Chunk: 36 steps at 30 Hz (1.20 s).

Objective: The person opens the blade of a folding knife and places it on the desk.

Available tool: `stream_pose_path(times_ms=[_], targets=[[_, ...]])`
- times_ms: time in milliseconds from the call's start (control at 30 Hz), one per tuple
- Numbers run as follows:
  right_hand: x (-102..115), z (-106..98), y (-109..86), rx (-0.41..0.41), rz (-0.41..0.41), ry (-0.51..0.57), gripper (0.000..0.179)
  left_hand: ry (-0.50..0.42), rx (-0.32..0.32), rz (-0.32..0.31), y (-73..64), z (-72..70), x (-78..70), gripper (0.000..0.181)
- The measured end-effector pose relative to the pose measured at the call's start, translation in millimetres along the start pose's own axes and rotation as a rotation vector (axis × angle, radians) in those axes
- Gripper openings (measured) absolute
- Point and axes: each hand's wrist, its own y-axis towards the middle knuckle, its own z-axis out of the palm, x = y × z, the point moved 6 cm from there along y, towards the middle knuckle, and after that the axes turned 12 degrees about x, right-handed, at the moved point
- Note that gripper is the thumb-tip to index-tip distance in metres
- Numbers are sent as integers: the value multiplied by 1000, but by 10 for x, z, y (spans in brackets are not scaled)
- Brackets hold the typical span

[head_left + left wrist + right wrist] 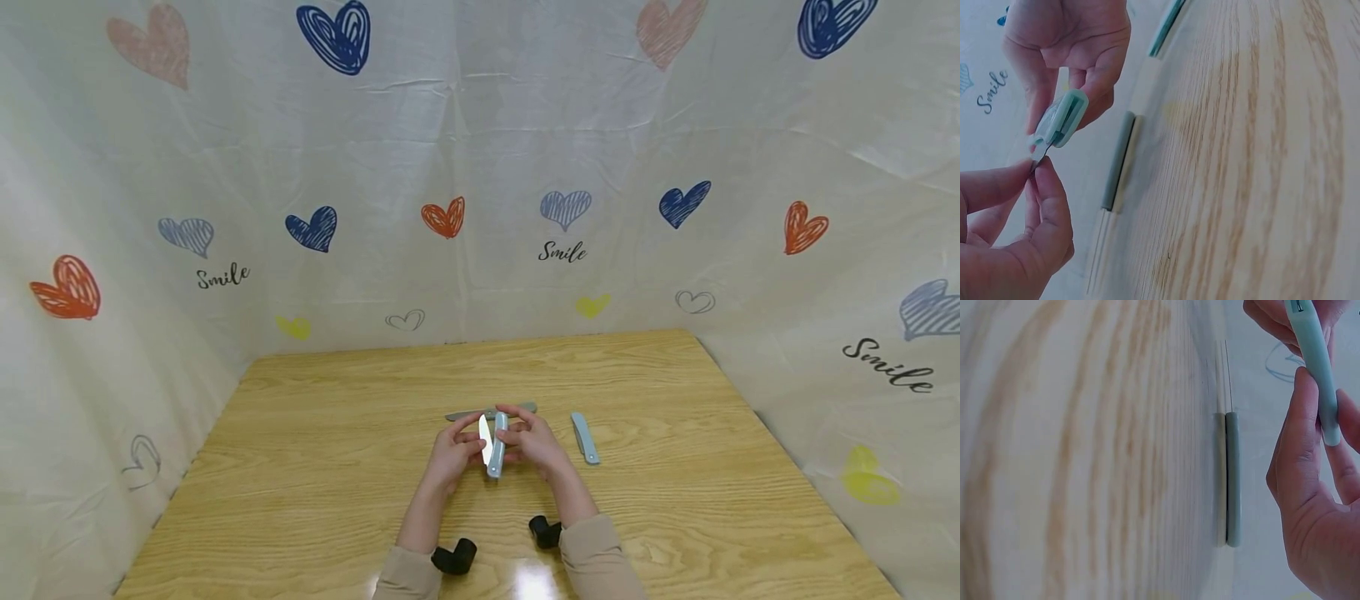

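Observation:
A partly unfolded pocket knife with a pale blue handle [500,442] is held up between both hands, over the table. My left hand [450,457] pinches its blade [486,439] between thumb and fingers; the left wrist view shows the fingertips [1047,181] at the blade. The handle is gripped by my right hand [536,442], thumb on one side and fingers on the other, as the right wrist view shows. Just beyond the hands lies an opened knife with a grey-green handle [1233,481]. To the right of my right hand lies a folded pale blue knife [585,439].
The wooden table [322,467] extends around the hands. A white curtain [480,275] printed with hearts hangs behind and along both sides. Black camera mounts [454,557] sit at the wrists, near the sleeves.

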Motion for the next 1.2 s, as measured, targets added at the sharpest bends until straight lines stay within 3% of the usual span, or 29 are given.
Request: stream_pose_path(times_ms=[200,433,667,967,1200], targets=[[-18,-4,-6,-7,-1,14,51,14,-9,1,6,-9,-2,53],[-36,-36,-14,-23,3,31,50,13,19,89,-53,0,-70,50],[-29,-61,-27,-33,-6,50,49,32,-41,-17,-22,-25,-43,53],[-26,-69,-42,-57,-6,72,47,-4,-78,-16,-42,-43,-52,53],[-29,-80,-58,-100,-2,96,46,-44,-143,-14,-62,-60,-59,53]])
